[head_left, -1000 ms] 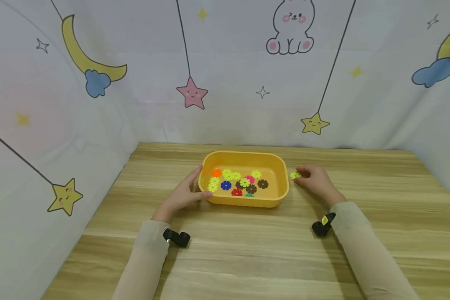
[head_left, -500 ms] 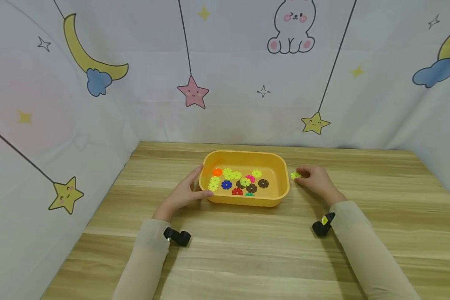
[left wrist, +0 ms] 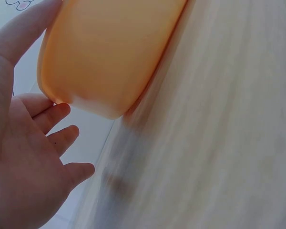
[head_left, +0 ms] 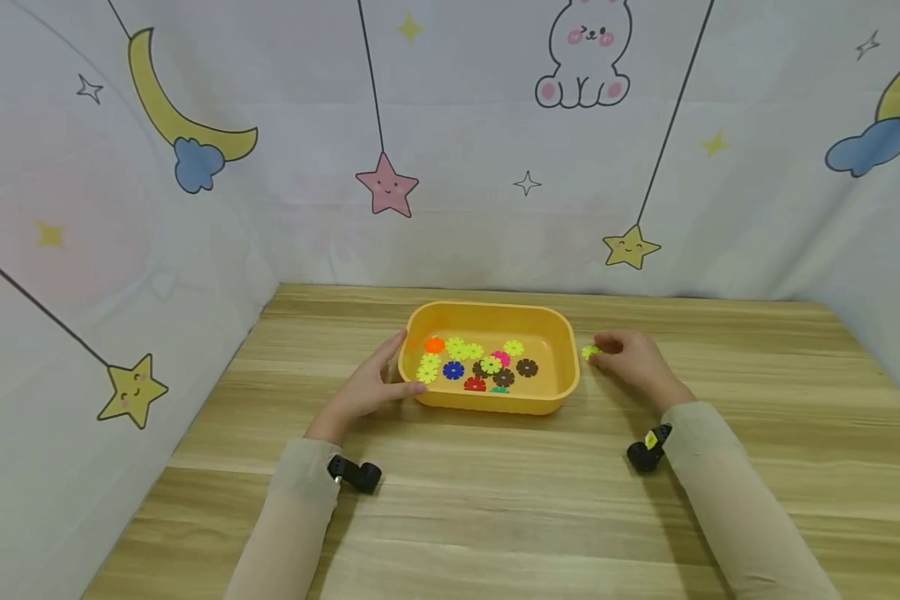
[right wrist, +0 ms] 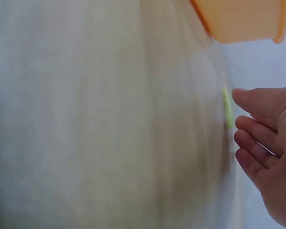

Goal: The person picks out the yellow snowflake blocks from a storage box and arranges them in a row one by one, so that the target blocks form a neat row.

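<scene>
A yellow plastic bin [head_left: 495, 402] stands on the table with several toothed plastic discs inside, among them a blue disc [head_left: 453, 370], an orange disc [head_left: 434, 345] and a red disc [head_left: 475, 384]. My left hand [head_left: 366, 387] holds the bin's left end, thumb over the near rim and fingers against the side wall. Right of the bin, a yellow-green disc [head_left: 588, 352] lies flat on the wood. My right hand [head_left: 633, 360] is over it, thumb and fingertips at its edge and spread apart in the right wrist view. Part of that disc is hidden by the fingers.
The wooden table [head_left: 480, 500] reaches back to a cloth backdrop [head_left: 465, 233] printed with stars, a moon and a bear. Cloth also hangs along the left and right sides. Each sleeved wrist carries a small black camera [head_left: 356, 473].
The right fingers have shifted very slightly over the yellow-green disc, covering a bit more of it. The left hand and the bin stay in place.
</scene>
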{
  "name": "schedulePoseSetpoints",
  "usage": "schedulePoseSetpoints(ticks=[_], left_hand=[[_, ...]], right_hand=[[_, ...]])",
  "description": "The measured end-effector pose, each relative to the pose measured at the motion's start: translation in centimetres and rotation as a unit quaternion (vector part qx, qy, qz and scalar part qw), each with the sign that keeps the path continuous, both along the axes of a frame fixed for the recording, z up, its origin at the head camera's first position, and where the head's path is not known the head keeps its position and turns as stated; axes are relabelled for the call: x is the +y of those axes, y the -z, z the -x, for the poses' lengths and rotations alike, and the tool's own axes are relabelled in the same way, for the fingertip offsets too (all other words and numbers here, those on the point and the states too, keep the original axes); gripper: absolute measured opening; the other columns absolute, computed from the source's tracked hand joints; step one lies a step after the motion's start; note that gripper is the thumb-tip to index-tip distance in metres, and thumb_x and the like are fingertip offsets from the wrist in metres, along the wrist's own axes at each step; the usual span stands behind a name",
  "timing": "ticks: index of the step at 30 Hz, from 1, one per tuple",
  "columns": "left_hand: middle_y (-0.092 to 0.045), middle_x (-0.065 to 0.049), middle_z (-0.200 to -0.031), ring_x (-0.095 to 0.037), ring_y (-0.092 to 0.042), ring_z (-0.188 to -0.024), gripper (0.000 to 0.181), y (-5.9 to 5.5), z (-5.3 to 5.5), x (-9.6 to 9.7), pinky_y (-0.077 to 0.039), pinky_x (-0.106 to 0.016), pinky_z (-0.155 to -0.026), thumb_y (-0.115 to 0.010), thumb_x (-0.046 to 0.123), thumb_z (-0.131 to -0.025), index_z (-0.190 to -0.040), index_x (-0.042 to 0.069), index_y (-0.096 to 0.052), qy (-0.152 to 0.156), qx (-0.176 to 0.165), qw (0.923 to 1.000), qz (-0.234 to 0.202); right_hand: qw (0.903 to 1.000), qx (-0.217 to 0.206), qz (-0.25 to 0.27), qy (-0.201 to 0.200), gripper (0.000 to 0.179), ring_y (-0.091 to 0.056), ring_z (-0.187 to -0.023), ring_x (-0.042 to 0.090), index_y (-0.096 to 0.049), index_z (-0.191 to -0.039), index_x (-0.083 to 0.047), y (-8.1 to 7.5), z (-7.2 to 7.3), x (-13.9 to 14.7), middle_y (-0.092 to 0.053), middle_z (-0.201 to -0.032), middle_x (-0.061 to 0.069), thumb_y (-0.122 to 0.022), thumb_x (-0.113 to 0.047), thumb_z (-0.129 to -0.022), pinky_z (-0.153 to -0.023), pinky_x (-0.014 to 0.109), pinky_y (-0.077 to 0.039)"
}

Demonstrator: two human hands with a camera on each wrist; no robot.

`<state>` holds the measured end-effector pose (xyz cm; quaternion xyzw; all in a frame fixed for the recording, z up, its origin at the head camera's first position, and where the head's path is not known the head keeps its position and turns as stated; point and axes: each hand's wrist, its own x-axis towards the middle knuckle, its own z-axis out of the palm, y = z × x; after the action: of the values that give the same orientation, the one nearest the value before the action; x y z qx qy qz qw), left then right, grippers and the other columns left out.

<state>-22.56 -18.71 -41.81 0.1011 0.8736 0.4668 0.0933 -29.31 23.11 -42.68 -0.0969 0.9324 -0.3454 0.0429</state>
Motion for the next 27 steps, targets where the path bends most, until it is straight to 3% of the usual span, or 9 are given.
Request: schedulePoseSetpoints(ticks=[5, 15, 27], left_hand=[[-0.010, -0.004, -0.162, -0.033, -0.006, -0.148, 0.102, 0.1, 0.0, 0.0, -0.010, -0.062, -0.114, -0.077, 0.043, -0.080, -0.156, 0.021, -0.013, 0.000, 0.002, 1.0000, 0.002], [-0.010, -0.005, -0.162, -0.033, -0.007, -0.148, 0.102, 0.1, 0.0, 0.0, -0.010, -0.061, -0.115, -0.078, 0.040, -0.080, -0.156, 0.019, -0.013, 0.003, 0.005, 1.0000, -0.002], [-0.011, -0.006, -0.162, -0.034, -0.008, -0.148, 0.103, 0.4, 0.3, -0.2, -0.012, -0.061, -0.115, -0.078, 0.041, -0.080, -0.156, 0.019, -0.014, 0.006, 0.016, 0.9998, 0.001]], right_hand=[[0.9997, -0.012, 0.016, 0.014, 0.050, -0.051, -0.118, 0.038, -0.052, -0.134, 0.004, -1.6, 0.0, -0.2, -0.056, -0.130, 0.025, -0.060, -0.026, -0.096, -0.100, 0.051, -0.044], [0.9988, 0.015, 0.046, 0.004, 0.049, -0.049, -0.124, 0.037, -0.054, -0.134, -0.001, -4.9, 0.1, -1.9, -0.054, -0.135, 0.022, -0.061, -0.030, -0.095, -0.103, 0.051, -0.042], [0.9972, 0.035, 0.061, -0.026, 0.046, -0.053, -0.120, 0.034, -0.059, -0.130, -0.005, -6.3, -0.6, -6.0, -0.059, -0.131, 0.016, -0.067, -0.030, -0.092, -0.101, 0.048, -0.045]])
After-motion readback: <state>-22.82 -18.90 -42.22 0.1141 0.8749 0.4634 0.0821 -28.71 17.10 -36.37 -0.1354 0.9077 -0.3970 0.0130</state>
